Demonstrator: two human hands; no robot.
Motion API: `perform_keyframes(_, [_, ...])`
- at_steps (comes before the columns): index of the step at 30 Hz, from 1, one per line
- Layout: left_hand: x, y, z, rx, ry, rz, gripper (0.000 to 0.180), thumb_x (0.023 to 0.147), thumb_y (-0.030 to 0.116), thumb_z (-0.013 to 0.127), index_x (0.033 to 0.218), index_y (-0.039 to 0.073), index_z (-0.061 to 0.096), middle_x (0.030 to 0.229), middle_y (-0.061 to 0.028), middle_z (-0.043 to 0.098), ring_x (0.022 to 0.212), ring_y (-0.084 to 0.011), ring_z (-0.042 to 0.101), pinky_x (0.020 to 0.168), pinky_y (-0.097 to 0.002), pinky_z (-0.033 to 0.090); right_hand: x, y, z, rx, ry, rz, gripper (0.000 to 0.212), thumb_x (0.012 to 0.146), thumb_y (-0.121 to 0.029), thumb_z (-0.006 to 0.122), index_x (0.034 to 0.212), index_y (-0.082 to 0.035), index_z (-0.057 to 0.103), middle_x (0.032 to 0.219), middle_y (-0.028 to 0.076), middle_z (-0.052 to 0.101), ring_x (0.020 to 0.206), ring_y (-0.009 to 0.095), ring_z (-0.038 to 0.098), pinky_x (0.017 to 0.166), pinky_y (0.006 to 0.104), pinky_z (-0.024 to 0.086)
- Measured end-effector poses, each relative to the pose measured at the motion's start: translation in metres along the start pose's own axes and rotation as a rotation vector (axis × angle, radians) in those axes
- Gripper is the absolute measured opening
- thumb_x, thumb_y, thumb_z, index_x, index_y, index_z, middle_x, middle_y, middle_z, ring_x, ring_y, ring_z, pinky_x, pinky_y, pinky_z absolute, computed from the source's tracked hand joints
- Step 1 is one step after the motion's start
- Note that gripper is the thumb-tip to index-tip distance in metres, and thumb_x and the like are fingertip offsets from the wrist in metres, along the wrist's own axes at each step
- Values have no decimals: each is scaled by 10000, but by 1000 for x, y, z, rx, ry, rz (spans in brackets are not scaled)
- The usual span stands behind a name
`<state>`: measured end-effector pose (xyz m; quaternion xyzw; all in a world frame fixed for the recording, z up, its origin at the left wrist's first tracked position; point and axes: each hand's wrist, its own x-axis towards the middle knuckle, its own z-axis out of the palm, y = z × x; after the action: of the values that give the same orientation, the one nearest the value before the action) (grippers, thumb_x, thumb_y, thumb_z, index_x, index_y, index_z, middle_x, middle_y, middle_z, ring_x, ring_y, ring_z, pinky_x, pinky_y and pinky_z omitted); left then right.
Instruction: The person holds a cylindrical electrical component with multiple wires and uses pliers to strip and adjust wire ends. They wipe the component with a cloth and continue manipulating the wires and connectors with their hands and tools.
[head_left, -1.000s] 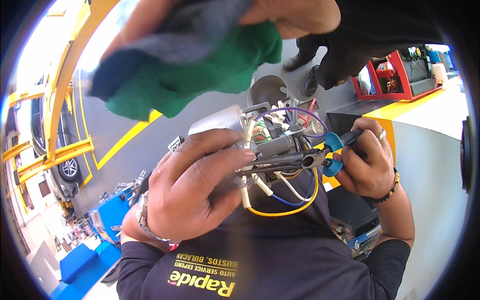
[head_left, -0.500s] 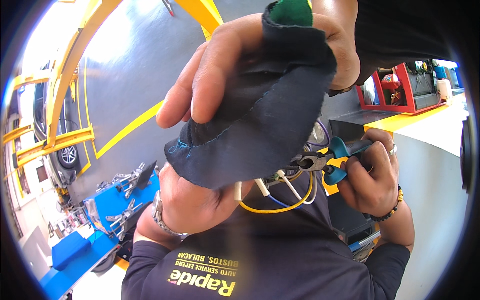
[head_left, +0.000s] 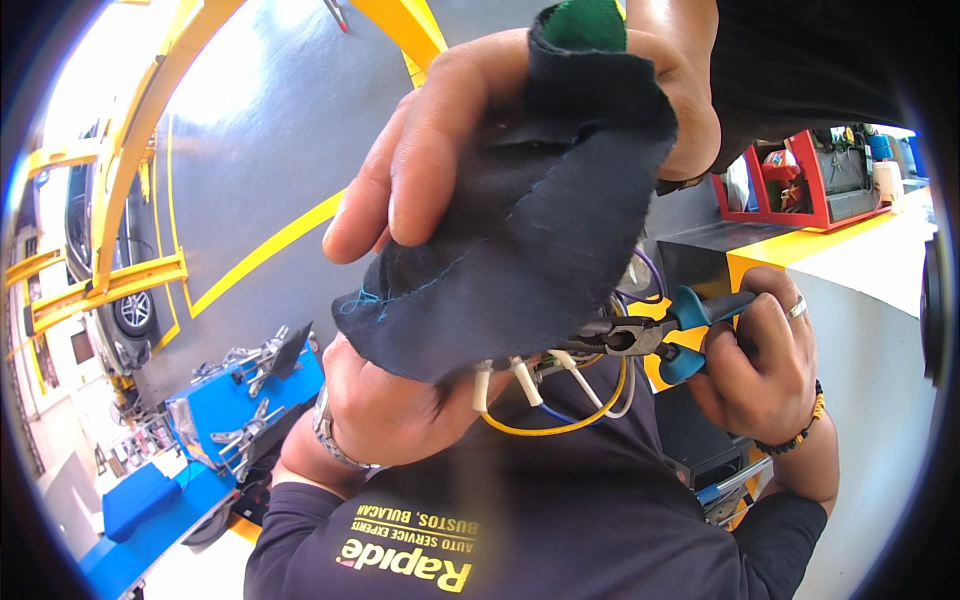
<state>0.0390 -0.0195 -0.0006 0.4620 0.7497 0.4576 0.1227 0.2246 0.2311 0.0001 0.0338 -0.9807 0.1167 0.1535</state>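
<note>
My right hand (head_left: 765, 365), with a beaded bracelet at the wrist, grips pliers (head_left: 632, 337) with teal and grey handles. Their jaws point left and reach in among the wires below a dark cloth (head_left: 530, 230). A yellow wire (head_left: 555, 428) loops out there, with white sleeved ends (head_left: 527, 382) and a purple wire (head_left: 655, 277) nearby. My left hand (head_left: 390, 405), wearing a metal watch, is closed beside the white ends; its fingertips and what they hold are hidden under the cloth. From above, another person's hand (head_left: 430, 150) holds the cloth, which has blue stitching and a green part.
A yellow-edged bench (head_left: 850, 262) stands at the right, bearing a red rack (head_left: 790, 185) with small items. Blue tables (head_left: 225, 400) with metal devices are at the lower left. Yellow steel posts (head_left: 125, 150), a car (head_left: 133, 312) and floor lines lie beyond.
My right hand and the pliers have shifted slightly right and down, showing more of the jaws. The cloth and the other person's fingers have moved a little to the right.
</note>
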Motion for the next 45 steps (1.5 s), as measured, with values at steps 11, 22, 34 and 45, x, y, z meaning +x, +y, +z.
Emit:
perform_keyframes(11, [16, -13, -13, 70, -220, 187, 448, 819, 77, 878, 1198, 35, 644, 1301, -210, 653, 1150, -350, 698, 962, -438, 577, 3, 2, -5, -52, 11, -26, 244, 484, -25, 717, 674, -26, 564, 706, 113, 389, 787, 371, 608, 597, 438, 516])
perform_keyframes(22, [35, -9, 18, -103, -197, 121, 457, 839, 69, 818, 1245, 18, 615, 1292, -222, 654, 1144, -347, 701, 962, -435, 577, 3, 0, -7, -87, 5, -88, 294, 402, -49, 698, 640, -42, 526, 693, 102, 375, 764, 360, 594, 564, 415, 496])
perform_keyframes(34, [45, -6, 25, -183, -204, 79, 472, 860, 60, 752, 1296, -1, 583, 1281, -236, 655, 1137, -344, 705, 961, -432, 577, 0, -1, -9, -111, 17, -110, 293, 379, -81, 680, 625, -50, 523, 679, 94, 362, 717, 344, 581, 526, 395, 477])
perform_keyframes(45, [45, -5, 24, -226, -215, 39, 488, 880, 52, 691, 1343, -18, 554, 1271, -248, 656, 1130, -341, 708, 960, -429, 578, 0, 4, -6, -124, 30, -146, 315, 355, -132, 630, 640, -43, 530, 692, 97, 360, 745, 343, 591, 540, 395, 488])
